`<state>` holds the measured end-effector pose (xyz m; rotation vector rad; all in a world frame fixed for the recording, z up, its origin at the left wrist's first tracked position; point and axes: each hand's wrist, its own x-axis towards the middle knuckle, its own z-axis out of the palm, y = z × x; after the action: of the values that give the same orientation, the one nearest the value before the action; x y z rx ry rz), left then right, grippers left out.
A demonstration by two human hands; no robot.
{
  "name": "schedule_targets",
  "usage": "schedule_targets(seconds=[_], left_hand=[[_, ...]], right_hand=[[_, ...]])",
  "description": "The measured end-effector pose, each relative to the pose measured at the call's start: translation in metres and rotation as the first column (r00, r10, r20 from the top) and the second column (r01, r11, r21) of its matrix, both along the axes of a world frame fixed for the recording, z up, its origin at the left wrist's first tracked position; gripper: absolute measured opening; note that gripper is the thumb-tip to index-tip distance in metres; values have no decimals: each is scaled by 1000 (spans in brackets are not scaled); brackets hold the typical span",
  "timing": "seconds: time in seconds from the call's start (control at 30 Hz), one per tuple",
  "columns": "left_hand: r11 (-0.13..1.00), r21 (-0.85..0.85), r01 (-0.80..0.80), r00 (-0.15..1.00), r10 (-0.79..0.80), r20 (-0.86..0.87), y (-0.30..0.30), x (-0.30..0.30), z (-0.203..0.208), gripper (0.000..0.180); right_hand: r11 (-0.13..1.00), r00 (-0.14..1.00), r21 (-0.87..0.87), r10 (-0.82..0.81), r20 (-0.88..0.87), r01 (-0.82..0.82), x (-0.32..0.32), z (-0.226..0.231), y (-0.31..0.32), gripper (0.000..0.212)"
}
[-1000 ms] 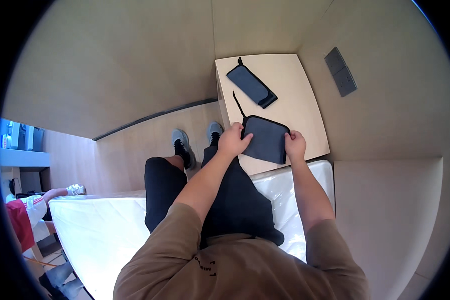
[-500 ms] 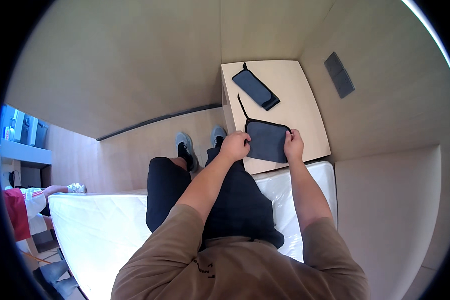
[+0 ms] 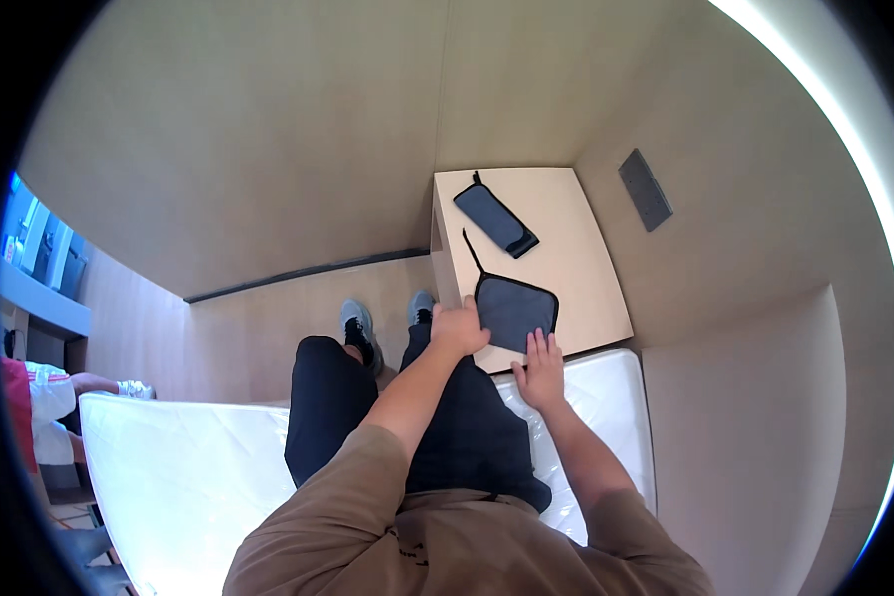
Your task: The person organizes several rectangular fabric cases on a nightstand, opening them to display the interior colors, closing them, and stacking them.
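A flat, dark grey fabric pouch with black edging and a thin black strap lies on the pale wooden bedside cabinet. At its lower left edge my left hand is closed, fingers curled on the border; the fingertips are partly hidden. My right hand rests at the near right corner with its fingers stretched out over the fabric. Further back on the same top lies a narrow, folded dark grey piece with black trim and a short loop, touched by neither hand.
I sit on a white, plastic-covered mattress. A wooden panel wall stands ahead, and a grey socket plate is on the right wall. Beside the mattress is a padded panel. Another person's leg shows far left.
My right hand has let go of the pouch's upper right corner and moved down to its near edge, fingers now spread. The pouch now lies flat on the cabinet. My view has shifted slightly.
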<state>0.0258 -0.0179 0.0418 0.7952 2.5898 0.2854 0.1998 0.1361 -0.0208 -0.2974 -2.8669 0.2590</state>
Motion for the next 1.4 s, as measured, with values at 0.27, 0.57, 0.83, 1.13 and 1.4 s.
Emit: schedule_targets(seconds=[0.27, 0.57, 0.83, 1.13, 1.4], left_hand=[[973, 230, -34, 998, 43, -35, -25, 2, -11, 57], [960, 275, 55, 995, -31, -92, -36, 13, -11, 20], [950, 287, 124, 973, -61, -222, -31, 22, -10, 26], [952, 208, 225, 944, -160, -290, -31, 20, -2, 21], [812, 426, 398, 897, -246, -368, -29, 12, -22, 21]], right_hand=[[997, 994, -54, -50, 95, 56, 3, 23, -16, 66], [978, 976, -27, -207, -60, 206, 10, 15, -24, 32], [922, 952, -354, -235, -195, 156, 15, 22, -23, 24], [769, 917, -629, -326, -229, 116, 24, 0, -13, 21], [639, 882, -765, -404, -242, 84, 21, -14, -1, 14]])
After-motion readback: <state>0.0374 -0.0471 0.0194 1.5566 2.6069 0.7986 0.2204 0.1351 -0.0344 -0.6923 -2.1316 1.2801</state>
